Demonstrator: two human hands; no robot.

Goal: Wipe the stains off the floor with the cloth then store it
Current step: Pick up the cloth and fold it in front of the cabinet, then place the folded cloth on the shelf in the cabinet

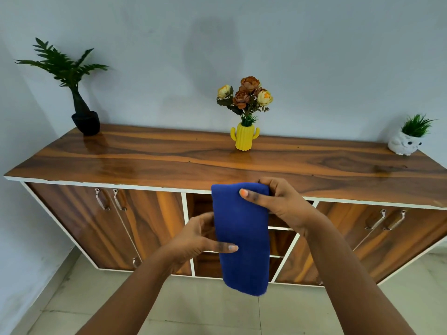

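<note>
A blue cloth (242,238), folded into a long strip, hangs in the air in front of a wooden sideboard (169,155). My right hand (278,201) pinches its top edge, thumb on the front. My left hand (200,235) grips the cloth's left side about halfway down, thumb across the front and fingers behind it. The cloth's lower end hangs free above the pale tiled floor (205,308). No stain shows on the visible floor tiles.
The sideboard has closed doors at left (79,218) and right (399,235) and open shelves (280,240) in the middle behind the cloth. On top stand a black potted plant (84,122), a yellow vase of flowers (244,136) and a white owl planter (406,143).
</note>
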